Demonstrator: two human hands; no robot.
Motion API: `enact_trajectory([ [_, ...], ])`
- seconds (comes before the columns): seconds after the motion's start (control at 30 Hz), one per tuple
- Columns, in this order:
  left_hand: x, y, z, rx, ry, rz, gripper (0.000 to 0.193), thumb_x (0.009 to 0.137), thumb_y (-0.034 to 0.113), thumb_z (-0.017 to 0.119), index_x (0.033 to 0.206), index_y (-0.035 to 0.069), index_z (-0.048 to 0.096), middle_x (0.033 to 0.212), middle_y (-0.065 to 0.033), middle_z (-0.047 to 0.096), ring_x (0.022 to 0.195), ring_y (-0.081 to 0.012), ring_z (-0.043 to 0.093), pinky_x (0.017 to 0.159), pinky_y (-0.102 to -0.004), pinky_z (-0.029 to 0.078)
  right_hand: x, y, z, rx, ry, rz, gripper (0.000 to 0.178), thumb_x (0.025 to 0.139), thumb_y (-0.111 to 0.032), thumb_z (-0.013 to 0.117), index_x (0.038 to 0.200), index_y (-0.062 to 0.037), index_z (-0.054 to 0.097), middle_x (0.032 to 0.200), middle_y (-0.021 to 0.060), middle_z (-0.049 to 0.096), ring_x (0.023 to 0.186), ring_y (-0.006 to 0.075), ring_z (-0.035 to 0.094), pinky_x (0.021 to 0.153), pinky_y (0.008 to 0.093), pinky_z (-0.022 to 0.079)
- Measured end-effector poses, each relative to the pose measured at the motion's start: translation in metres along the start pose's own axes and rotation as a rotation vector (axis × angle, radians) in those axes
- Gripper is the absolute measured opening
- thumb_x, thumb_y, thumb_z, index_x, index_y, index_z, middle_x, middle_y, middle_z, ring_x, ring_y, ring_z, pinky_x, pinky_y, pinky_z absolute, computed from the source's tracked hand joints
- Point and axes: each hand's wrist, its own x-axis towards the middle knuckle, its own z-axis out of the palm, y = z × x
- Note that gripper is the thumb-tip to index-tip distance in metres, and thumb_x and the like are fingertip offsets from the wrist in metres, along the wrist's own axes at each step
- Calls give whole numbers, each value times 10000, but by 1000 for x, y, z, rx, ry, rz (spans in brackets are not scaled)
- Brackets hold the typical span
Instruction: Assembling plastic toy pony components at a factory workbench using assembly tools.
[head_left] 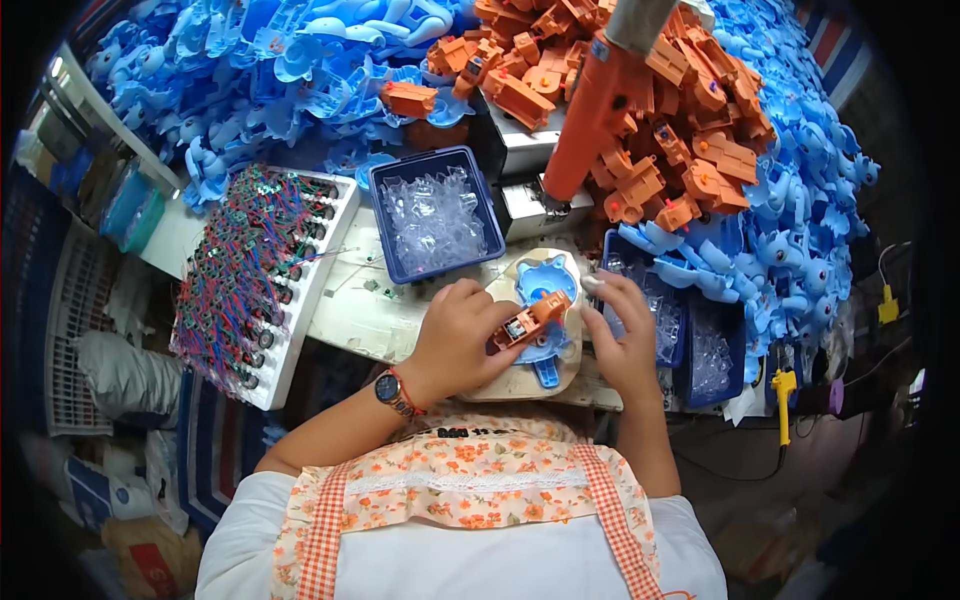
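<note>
An orange plastic housing [530, 318] with small metal parts inside is gripped between the thumb and fingers of my left hand [458, 335]. It is tilted over a light-blue plastic shell [548, 285], which lies on a round-cornered pale fixture [570, 375] in front of me. At the fixture's right edge is my right hand [625, 335], its thumb and index finger apart and nothing visible between them. A whitish covering shows on one of its fingertips.
A blue bin of clear plastic pieces [435, 215] stands behind the fixture, with a white tray of wired parts [255, 290] to its left. An orange press column [585, 125] rises behind. Heaped around are orange housings [690, 110] and blue shells [250, 80]. Yellow-handled tool [783, 390] hangs right.
</note>
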Motion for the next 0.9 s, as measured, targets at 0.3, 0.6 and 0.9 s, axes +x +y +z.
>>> enact_trajectory([
  [0.3, 3, 2, 0, 32, -18, 49, 502, 715, 355, 800, 1111, 93, 636, 891, -81, 589, 914, -291, 550, 830, -427, 423, -59, 2, -47, -75, 222, 136, 152, 794, 1, 719, 792, -14, 568, 1014, 133, 675, 1086, 322, 620, 953, 425, 456],
  [0.6, -8, -13, -51, 2, 149, -44, 370, 728, 253, 818, 1012, 56, 685, 899, -124, 562, 861, -314, 540, 790, -404, 436, -58, -4, -57, -238, 200, 58, 164, 751, 24, 730, 871, -5, 622, 1023, 158, 677, 1014, 339, 630, 923, 430, 464],
  [0.9, -55, -75, -198, 700, 5, -573, 246, 746, 154, 771, 966, 59, 715, 897, -116, 674, 875, -310, 633, 777, -397, 497, -61, 3, -61, -221, 142, 59, 80, 826, 33, 657, 884, 9, 608, 991, 150, 664, 1010, 336, 619, 931, 429, 452],
])
